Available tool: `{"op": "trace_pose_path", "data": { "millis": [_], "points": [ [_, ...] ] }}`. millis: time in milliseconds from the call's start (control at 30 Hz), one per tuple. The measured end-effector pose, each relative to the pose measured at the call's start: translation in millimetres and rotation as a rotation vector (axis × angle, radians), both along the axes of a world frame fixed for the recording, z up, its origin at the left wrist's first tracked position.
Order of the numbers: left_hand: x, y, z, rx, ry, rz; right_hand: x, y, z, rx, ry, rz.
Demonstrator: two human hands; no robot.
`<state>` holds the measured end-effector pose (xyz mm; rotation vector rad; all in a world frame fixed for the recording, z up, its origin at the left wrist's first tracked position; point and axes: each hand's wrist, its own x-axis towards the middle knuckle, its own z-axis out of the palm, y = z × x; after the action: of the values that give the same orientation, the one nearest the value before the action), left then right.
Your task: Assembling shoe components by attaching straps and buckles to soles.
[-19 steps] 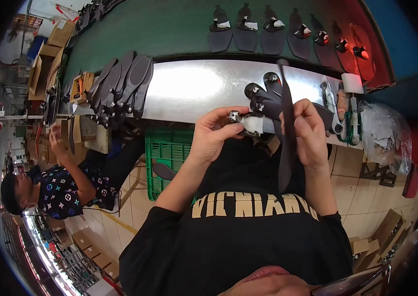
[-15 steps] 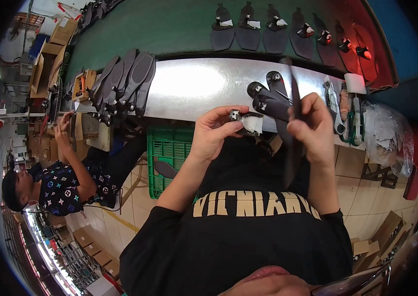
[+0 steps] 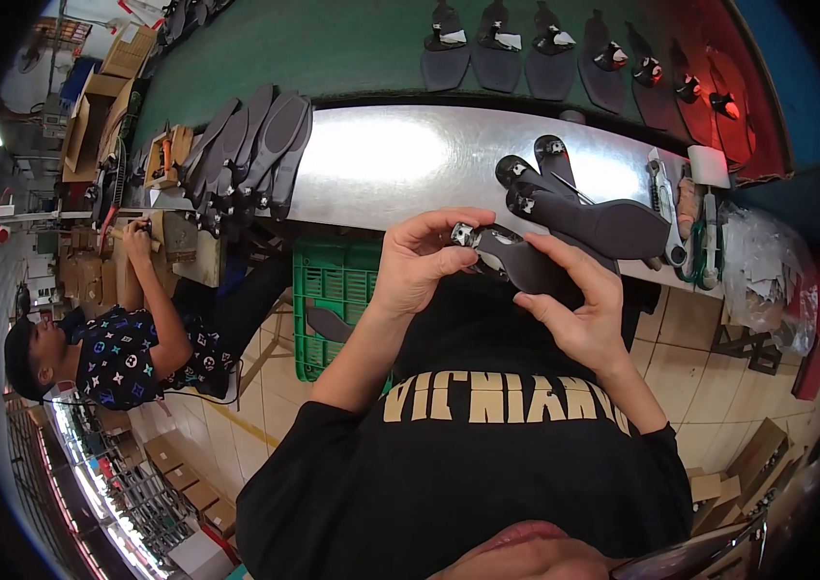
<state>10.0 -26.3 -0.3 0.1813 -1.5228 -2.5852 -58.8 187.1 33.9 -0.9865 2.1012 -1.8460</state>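
My left hand (image 3: 415,266) grips a glossy black shoe heel (image 3: 465,235) between thumb and fingers, above my lap at the table's near edge. A dark shoe sole (image 3: 541,274) lies against the heel, its wide end to the right. My right hand (image 3: 584,314) pinches that sole between thumb and fingers. Where heel and sole meet is partly hidden. Just beyond, several dark soles with black heels (image 3: 613,228) lie in an overlapping pile on the shiny metal table (image 3: 371,145).
Soles with heels (image 3: 497,58) stand in a row on the green belt (image 3: 333,58). More soles (image 3: 275,145) are stacked at left. Scissors (image 3: 706,246), a white roll (image 3: 709,166) and a plastic bag (image 3: 768,280) are at right. A green crate (image 3: 308,353) and a co-worker (image 3: 130,353) are left.
My right hand has brought the sole down and left from an upright hold to the heel. The white piece seen on the heel is now out of sight.
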Motion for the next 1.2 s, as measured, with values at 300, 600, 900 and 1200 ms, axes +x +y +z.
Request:
{"op": "trace_pose_path", "data": {
  "millis": [300, 600, 900, 1200],
  "points": [
    [1.5, 3.3, 1.7, -0.047, 0.002, -0.01, 1.8, 1.3, -6.4, -0.017, 0.014, 0.002],
    [2.5, 3.0, -1.1, -0.044, -0.038, -0.024, 1.8, 3.7, -4.2, -0.006, -0.017, 0.004],
    [2.3, 5.9, 2.4, -0.125, 0.048, -0.04, -0.3, 4.1, -2.1, 0.024, 0.041, -0.008],
    [1.6, -1.9, 2.0, -0.335, 0.19, -0.21, -2.4, 6.7, 2.0, 0.158, 0.149, 0.016]
  ]
}}
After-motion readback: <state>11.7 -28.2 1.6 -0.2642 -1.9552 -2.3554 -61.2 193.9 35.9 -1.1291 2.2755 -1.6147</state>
